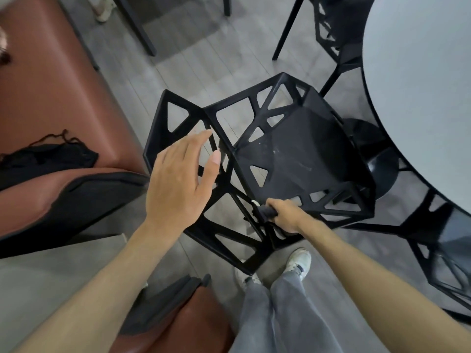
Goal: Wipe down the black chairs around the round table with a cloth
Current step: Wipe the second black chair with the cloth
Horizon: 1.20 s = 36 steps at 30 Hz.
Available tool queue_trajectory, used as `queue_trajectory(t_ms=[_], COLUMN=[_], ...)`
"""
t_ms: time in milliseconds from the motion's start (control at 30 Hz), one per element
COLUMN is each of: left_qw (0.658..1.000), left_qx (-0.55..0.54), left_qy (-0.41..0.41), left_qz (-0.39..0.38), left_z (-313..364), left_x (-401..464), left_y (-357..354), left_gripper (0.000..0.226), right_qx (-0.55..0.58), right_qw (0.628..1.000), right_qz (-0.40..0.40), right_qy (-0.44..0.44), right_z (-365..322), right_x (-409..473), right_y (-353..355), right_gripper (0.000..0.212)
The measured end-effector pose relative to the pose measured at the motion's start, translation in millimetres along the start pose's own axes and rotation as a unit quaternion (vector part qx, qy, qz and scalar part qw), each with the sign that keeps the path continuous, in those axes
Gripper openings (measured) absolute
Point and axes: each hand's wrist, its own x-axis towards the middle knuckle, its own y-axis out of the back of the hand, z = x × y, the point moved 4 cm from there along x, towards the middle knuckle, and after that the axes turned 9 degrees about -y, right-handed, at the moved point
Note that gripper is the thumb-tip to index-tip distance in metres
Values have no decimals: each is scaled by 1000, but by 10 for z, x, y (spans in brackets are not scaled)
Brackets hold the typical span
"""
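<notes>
Right hand grips cloth at chair edge.

grey plank floor, brown leather sofa at left.

The near black openwork chair looks like moulded hard plastic, matt, its seat scuffed with pale marks. The dark cloth is soft and matt. The round grey table top is smooth. The left reddish-brown bench has smooth, leather-like upholstery with a faint sheen.
</notes>
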Motion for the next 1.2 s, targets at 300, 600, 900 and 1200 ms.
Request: queue_trajectory(t_ms=[300, 600, 900, 1200], left_qw=[999, 1000, 999, 999], left_qx=[43, 11, -22, -44], left_qy=[-15, -13, -11, -16], left_qz=[-29, -7, 26, 28], left_z=[-49, 3, 4, -26], left_x=[5, 10, 0, -32], left_y=[-64, 4, 26, 12], left_gripper=[63, 55, 49, 48], right_qx=[11, -151, 94, 383], right_qw=[1000, 987, 983, 901], right_qz=[9, 0, 155, 169], right_qy=[-21, 59, -36, 116], right_z=[-7, -321, -959, -1324], right_x=[189, -1141, -1882, -2069], right_y=[-143, 233, 43, 44], right_gripper=[18, 27, 23, 38])
